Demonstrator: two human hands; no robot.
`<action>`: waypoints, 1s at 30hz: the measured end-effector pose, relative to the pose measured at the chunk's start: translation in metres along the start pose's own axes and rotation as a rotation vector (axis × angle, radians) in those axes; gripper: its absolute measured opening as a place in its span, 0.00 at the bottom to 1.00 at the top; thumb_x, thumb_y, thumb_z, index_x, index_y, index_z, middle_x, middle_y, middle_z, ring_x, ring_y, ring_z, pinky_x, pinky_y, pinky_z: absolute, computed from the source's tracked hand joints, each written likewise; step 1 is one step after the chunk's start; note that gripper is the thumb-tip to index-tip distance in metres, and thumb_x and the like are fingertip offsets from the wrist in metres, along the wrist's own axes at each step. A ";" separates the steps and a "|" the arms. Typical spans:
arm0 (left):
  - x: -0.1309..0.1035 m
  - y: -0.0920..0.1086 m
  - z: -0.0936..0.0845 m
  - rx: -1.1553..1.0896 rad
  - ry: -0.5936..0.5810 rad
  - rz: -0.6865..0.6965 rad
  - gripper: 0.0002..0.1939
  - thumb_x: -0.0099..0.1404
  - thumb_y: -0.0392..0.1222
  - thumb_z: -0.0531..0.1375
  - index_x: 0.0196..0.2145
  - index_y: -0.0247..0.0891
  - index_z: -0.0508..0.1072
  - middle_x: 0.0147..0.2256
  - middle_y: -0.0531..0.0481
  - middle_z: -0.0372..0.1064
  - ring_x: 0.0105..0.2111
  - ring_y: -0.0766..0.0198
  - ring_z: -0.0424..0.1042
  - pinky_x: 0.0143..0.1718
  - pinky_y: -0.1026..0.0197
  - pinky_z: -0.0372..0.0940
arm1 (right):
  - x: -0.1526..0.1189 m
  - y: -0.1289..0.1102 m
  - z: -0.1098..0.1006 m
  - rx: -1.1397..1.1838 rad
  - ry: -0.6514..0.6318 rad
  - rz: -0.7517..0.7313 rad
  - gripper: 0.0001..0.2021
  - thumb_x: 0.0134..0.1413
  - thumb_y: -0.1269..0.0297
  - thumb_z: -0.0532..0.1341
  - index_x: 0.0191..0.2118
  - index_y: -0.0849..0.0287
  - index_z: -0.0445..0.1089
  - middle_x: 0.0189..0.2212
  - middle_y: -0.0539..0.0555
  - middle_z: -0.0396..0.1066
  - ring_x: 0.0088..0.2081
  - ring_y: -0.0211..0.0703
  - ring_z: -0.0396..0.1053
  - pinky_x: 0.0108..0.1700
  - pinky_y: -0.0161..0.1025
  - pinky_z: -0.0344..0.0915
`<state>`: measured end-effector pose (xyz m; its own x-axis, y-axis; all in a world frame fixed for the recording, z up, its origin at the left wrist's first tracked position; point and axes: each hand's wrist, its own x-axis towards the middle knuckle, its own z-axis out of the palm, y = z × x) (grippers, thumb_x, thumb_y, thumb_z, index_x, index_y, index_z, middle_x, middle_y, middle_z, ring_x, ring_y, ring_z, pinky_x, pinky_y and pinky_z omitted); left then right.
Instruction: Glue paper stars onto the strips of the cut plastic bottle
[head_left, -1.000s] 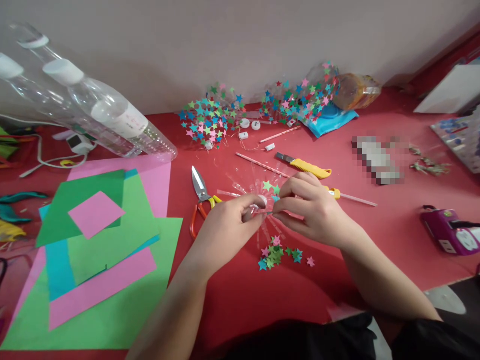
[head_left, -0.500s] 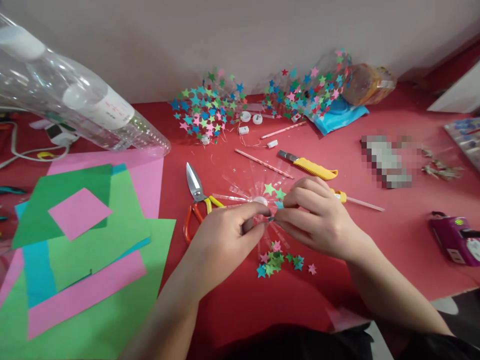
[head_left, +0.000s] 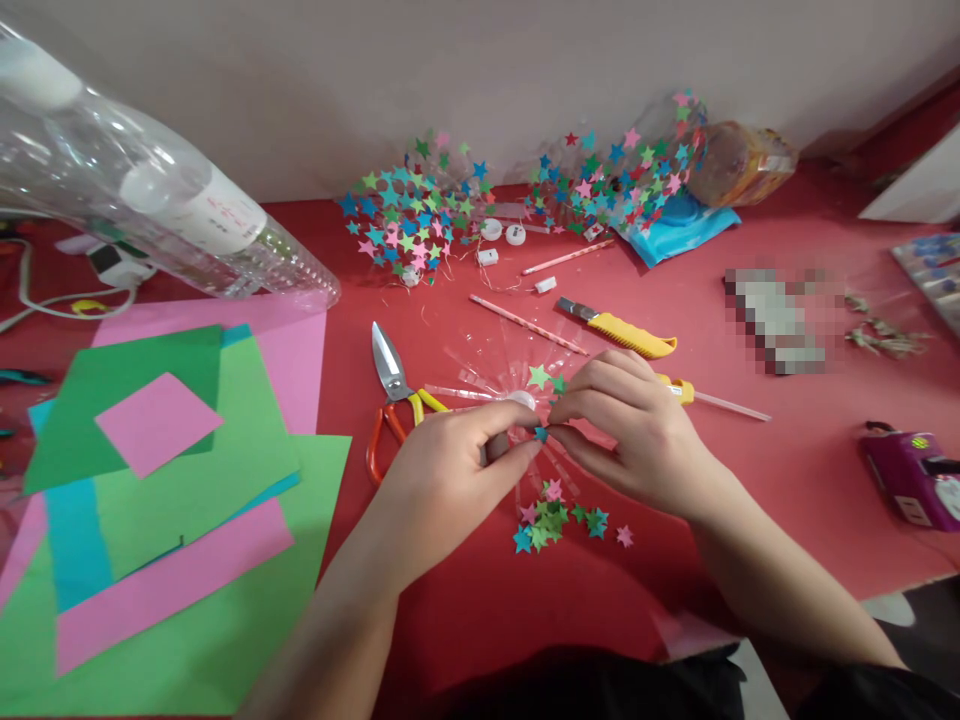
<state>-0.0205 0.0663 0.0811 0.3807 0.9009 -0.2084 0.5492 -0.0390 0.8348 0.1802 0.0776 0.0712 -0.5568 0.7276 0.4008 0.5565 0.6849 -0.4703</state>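
Observation:
A small blue paper star (head_left: 541, 433) is pinched between the fingertips of my left hand (head_left: 454, 480) and my right hand (head_left: 637, 435). Beneath my hands a clear plastic bottle piece cut into strips (head_left: 487, 365) lies splayed like a flower, its round white middle (head_left: 521, 399) partly hidden by my left fingers. Light green stars (head_left: 538, 377) sit on the strips by my right fingers. Closer to me lies a loose heap of green, pink and blue stars (head_left: 551, 520). Red-and-yellow-handled scissors (head_left: 390, 375) rest beside my left hand, their handles partly covered.
Star-covered decorations (head_left: 409, 215) stand along the wall. Behind my hands are a yellow utility knife (head_left: 634, 335) and a striped pencil (head_left: 525, 323). Coloured paper sheets (head_left: 247, 420) and a large clear bottle (head_left: 172, 190) occupy the left; a purple device (head_left: 911, 475) sits at right.
My right fingers have shifted slightly on the blue star, and more of the star shows between the fingertips. The other things have stayed in place.

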 end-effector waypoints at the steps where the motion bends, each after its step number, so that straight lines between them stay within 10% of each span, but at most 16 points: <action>1: 0.000 -0.001 0.000 -0.004 -0.008 -0.008 0.06 0.64 0.42 0.58 0.35 0.42 0.76 0.18 0.60 0.56 0.19 0.72 0.54 0.21 0.68 0.51 | 0.000 0.000 0.001 0.014 -0.001 0.016 0.02 0.59 0.71 0.59 0.35 0.59 0.69 0.30 0.53 0.70 0.34 0.41 0.64 0.40 0.42 0.60; 30: 0.013 -0.010 0.004 -0.271 0.001 -0.149 0.08 0.58 0.44 0.63 0.30 0.36 0.76 0.22 0.55 0.60 0.23 0.70 0.56 0.24 0.66 0.54 | 0.001 -0.008 0.012 0.060 0.079 0.166 0.06 0.59 0.70 0.57 0.31 0.60 0.69 0.28 0.52 0.68 0.33 0.42 0.63 0.37 0.41 0.58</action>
<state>-0.0179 0.0767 0.0681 0.3101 0.8883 -0.3387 0.3806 0.2105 0.9005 0.1677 0.0723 0.0666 -0.4087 0.8329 0.3731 0.5976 0.5532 -0.5804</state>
